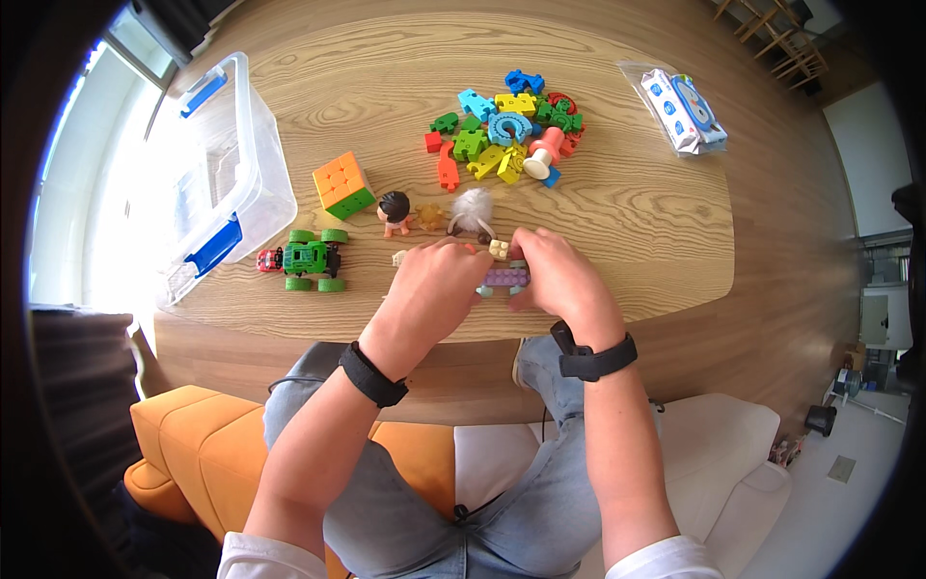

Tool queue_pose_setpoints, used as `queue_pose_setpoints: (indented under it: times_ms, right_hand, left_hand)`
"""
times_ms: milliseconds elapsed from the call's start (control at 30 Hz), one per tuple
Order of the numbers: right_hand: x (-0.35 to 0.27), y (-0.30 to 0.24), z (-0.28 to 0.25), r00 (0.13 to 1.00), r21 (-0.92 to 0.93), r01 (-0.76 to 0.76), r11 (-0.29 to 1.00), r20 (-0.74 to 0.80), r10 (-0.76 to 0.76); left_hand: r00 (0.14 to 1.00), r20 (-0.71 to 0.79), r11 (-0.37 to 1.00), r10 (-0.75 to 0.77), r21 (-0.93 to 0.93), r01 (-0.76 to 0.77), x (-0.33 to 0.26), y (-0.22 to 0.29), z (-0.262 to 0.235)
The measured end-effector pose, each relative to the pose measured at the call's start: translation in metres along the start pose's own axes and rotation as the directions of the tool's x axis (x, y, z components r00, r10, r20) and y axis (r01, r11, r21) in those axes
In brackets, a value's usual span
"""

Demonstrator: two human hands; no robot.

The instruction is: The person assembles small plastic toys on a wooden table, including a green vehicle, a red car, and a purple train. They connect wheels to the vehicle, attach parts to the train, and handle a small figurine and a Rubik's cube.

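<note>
brick car (504, 278) in lavender runs left-to-right between our left hand (431, 283) and right hand (561, 278); our right grip holds one end, our left we cannot tell.

Lavender studded block (505, 278), pale-wheeled, between left hand (434, 282) and right hand (559, 275)

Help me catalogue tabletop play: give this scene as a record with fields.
Left hand: at the left end of a lavender studded plastic base with wheels
Right hand: at that base's right end
Grips: partly hidden
Near fingertips: cream studded plastic brick
Left of hands: green plastic toy truck, orange-and-green puzzle cube
Beyond hands: pile of multicoloured plastic pieces
Left side: clear plastic bin with blue latches
Far right: white-and-blue soft packet
</note>
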State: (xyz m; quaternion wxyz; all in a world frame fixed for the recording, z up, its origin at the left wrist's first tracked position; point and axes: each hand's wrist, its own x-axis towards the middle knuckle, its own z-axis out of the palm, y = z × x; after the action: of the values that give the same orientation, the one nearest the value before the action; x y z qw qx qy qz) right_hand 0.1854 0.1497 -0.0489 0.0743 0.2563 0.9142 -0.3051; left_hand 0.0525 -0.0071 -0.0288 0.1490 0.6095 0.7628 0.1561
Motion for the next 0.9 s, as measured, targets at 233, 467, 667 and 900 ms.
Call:
queue_pose_setpoints:
  times_ms: [233,467,667,900]
  right_hand:
    - [0.001,0.009,-0.026,0.991,0.159,-0.084,0.984,0.116,0.066]
    - [0.014,0.011,-0.047,0.983,0.185,-0.023,0.983,-0.177,0.056]
    - [0.034,0.015,-0.018,0.841,-0.017,0.061,0.998,-0.538,-0.061]
    - [0.053,0.016,-0.007,0.863,-0.046,-0.041,0.998,-0.505,0.012]
  left_hand:
    - [0.993,0.064,0.989,-0.095,-0.104,0.101,-0.001,0.000,-0.007]
    - [0.998,0.028,0.932,-0.048,-0.359,0.055,-0.001,-0.012,-0.018]
    - [0.990,0.003,0.888,-0.139,-0.442,0.126,0.003,-0.013,-0.026]
    - [0.980,-0.150,0.935,-0.131,-0.347,0.071,0.004,-0.012,-0.023]
